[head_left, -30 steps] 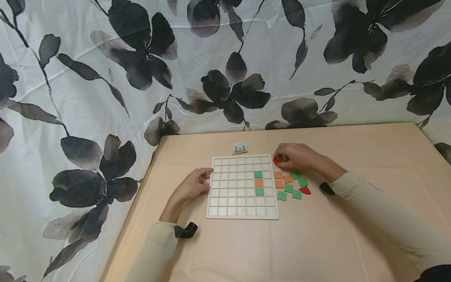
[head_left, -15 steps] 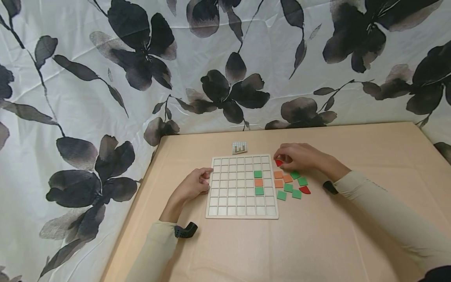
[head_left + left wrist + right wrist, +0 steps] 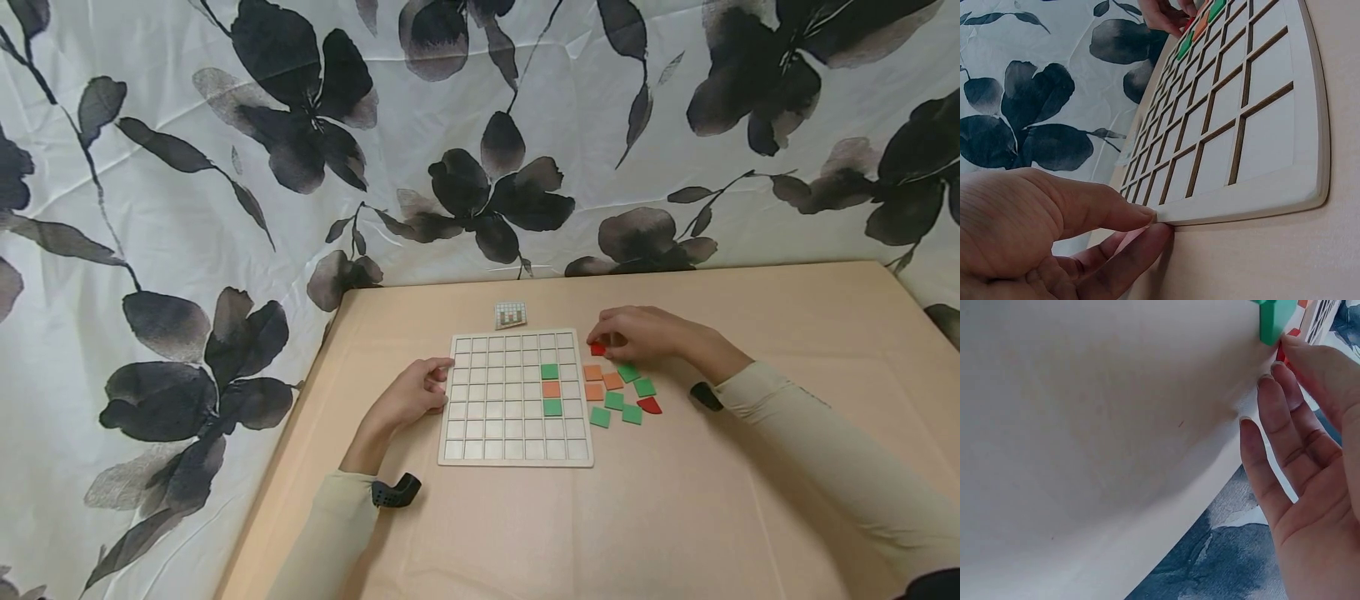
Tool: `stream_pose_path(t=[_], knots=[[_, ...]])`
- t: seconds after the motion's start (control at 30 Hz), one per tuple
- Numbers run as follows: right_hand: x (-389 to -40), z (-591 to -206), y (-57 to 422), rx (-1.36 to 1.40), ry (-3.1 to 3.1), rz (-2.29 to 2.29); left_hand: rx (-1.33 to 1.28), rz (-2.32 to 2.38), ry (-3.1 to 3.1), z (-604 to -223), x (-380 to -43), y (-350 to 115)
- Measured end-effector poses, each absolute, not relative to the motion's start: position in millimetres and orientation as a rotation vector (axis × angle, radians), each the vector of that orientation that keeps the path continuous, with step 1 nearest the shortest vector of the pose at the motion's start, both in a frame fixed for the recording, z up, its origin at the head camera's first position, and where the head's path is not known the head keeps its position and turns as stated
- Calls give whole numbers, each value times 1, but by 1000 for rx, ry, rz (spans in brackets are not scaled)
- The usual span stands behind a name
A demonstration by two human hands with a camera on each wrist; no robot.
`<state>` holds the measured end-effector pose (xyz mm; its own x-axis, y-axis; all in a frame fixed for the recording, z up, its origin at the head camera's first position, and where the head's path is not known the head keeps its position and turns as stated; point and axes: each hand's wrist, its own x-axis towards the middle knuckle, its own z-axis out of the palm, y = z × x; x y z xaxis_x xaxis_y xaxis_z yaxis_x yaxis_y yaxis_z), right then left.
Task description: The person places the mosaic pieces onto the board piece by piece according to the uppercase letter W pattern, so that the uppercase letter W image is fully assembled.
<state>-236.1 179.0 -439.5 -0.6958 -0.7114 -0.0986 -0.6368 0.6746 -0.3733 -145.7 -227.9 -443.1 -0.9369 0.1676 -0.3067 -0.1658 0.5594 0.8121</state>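
Observation:
A white grid board (image 3: 495,429) lies flat on the table, with two green tiles and an orange tile (image 3: 551,389) between them in one column right of its middle. My left hand (image 3: 411,392) pinches the board's left edge, thumb above and fingers against its side in the left wrist view. Beyond the board's upper right edge, my right hand (image 3: 637,331) holds a red tile (image 3: 597,349) between thumb and fingers, low over the table. In the right wrist view the red tile (image 3: 1293,337) is mostly hidden by the thumb, near a green tile (image 3: 1275,320).
Right of the board lie several loose green tiles (image 3: 613,400), orange tiles (image 3: 593,372) and a red piece (image 3: 649,405) with a curved side. A small patterned card (image 3: 510,314) sits behind the board. A floral curtain (image 3: 480,125) hangs behind the table (image 3: 510,533).
My right hand has shifted slightly right, away from the board, and the red tile in its fingers has turned and come slightly lower. The left hand and board have stayed put.

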Motion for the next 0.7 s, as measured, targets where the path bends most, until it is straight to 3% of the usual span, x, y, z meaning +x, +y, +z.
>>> stream_pose_path(t=[0.7], knots=[[-235,-442,184,-1106,2670,-476,-12,1316,2455,-444,-145,-228]])
